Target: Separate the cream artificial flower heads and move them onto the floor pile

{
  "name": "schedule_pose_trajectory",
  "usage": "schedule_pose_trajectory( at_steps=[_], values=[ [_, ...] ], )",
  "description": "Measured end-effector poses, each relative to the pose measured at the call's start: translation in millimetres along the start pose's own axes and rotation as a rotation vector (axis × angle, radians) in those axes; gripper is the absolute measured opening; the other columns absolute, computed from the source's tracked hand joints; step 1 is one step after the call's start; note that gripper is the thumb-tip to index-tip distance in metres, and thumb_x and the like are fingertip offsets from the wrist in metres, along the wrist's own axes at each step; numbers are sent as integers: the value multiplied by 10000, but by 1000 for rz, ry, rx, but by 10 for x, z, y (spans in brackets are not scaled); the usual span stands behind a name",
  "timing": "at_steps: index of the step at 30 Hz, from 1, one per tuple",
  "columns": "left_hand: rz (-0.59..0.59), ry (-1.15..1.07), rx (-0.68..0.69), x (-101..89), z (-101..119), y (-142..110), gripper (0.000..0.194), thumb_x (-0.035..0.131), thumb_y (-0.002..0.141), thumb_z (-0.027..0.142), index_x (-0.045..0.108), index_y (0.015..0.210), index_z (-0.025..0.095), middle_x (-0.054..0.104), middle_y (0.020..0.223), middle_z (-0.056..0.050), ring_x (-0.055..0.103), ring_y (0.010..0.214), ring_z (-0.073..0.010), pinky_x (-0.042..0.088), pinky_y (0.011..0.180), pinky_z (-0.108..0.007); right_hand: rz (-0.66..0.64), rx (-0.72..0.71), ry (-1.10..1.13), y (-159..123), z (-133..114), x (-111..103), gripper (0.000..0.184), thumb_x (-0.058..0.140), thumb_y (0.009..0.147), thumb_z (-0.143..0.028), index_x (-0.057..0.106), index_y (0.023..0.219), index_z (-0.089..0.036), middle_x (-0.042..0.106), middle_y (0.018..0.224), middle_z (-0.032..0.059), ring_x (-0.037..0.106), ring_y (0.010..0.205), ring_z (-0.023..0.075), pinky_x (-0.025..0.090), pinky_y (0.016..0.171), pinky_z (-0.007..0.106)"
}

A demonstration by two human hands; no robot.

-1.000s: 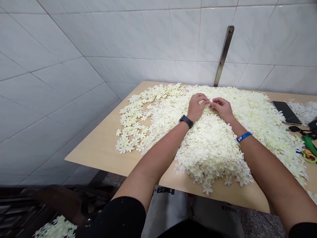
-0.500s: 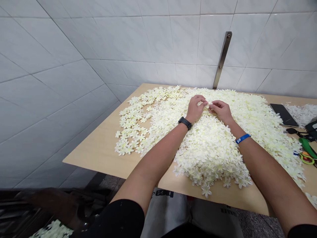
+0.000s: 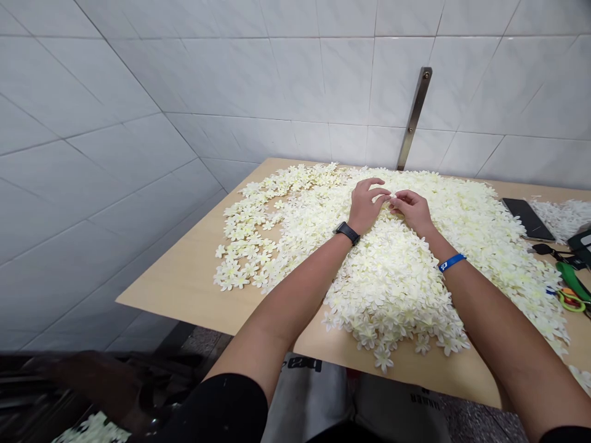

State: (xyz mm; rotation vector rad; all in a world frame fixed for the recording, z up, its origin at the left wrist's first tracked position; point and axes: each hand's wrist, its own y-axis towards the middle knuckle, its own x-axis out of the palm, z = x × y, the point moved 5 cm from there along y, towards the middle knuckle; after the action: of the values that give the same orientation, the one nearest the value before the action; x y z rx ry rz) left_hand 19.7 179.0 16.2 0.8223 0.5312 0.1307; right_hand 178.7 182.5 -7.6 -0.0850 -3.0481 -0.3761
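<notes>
Just above the heap, near the middle of the table, my left hand point(image 3: 367, 204) pinches with thumb and fingertip, its upper fingers raised apart. Its tips meet those of my right hand point(image 3: 412, 210), which is closed in a pinch. Between them is a small white artificial flower point(image 3: 392, 195), mostly covered by the fingers. Beneath both hands spreads a thick layer of cream-white artificial flowers point(image 3: 392, 286), mounded highest between my forearms. Looser flowers point(image 3: 249, 231) lie to the left.
The wooden table point(image 3: 184, 283) meets a tiled wall bearing a metal bar point(image 3: 414, 120). At the right lie a phone point(image 3: 527, 218), a pile of thin white pieces point(image 3: 566, 216), a green-handled tool point(image 3: 572, 282) and yellow-green scissors point(image 3: 570, 300). More flowers point(image 3: 95, 429) sit low at the left.
My left hand's upper fingers have lifted and spread apart from its thumb. My right hand stays pinched in nearly the same place. The view has tilted slightly up.
</notes>
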Motion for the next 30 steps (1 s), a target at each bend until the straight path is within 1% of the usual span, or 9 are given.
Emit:
schedule_pose_trajectory(
  at_steps=[3,5,10,15,19,25,27,29,30],
  values=[
    [39,-41,-11,-14,-19,7,110,729,875,176,759,802,253,707,1119,-22,586,1158,-222,455,1074,-416,1,5,2,11,22,0,547,946,460,-568,686,774,-203,676,666,-14,660,642,138,605,659,284],
    [45,-65,-16,-23,-21,13,124,735,867,155,749,783,245,712,1087,-22,594,1128,-213,465,1054,-400,-5,1,7,18,29,1,532,943,474,-562,687,772,-204,680,670,-10,661,645,140,609,664,289],
    [17,-86,-37,-26,-8,29,142,724,873,146,727,772,246,716,1088,-15,595,1135,-210,456,1071,-407,-15,-10,5,19,22,1,481,929,517,-541,690,773,-212,678,680,-12,669,655,149,620,675,307],
    [32,-119,-76,-22,-54,36,128,752,847,162,730,757,250,711,1050,-21,599,1119,-217,467,1054,-410,-8,9,11,10,22,2,494,933,510,-538,706,797,-208,688,673,-2,671,651,161,624,663,319],
    [29,-145,-71,-9,-81,41,134,730,860,163,716,757,248,722,1038,-15,614,1105,-211,468,1057,-405,-11,5,24,13,30,0,510,924,517,-564,706,808,-207,690,677,-1,674,651,157,626,670,315],
    [30,-93,-74,-16,-122,50,112,635,916,167,646,822,225,712,1036,-32,623,1071,-207,468,1033,-383,-14,-3,14,15,31,3,530,922,508,-600,692,773,-203,680,672,-6,675,661,147,626,674,297],
    [60,-50,-95,-40,-133,44,74,621,911,146,639,913,218,700,1097,-52,610,1105,-217,458,1047,-390,-3,-3,21,11,25,0,544,924,496,-609,688,769,-201,679,664,-8,673,657,144,622,663,287],
    [91,-20,-96,-65,-120,33,144,626,905,143,647,1028,215,677,1188,-71,589,1168,-226,439,1082,-403,7,-6,22,6,15,-4,540,923,502,-606,688,776,-204,679,664,-10,672,654,141,616,656,280],
    [93,-13,-84,-69,-103,27,157,633,912,162,658,1055,221,666,1222,-73,579,1194,-228,429,1101,-411,9,-7,20,3,10,-7,533,921,510,-600,688,782,-206,680,668,-11,673,655,142,614,658,280]
  ],
)
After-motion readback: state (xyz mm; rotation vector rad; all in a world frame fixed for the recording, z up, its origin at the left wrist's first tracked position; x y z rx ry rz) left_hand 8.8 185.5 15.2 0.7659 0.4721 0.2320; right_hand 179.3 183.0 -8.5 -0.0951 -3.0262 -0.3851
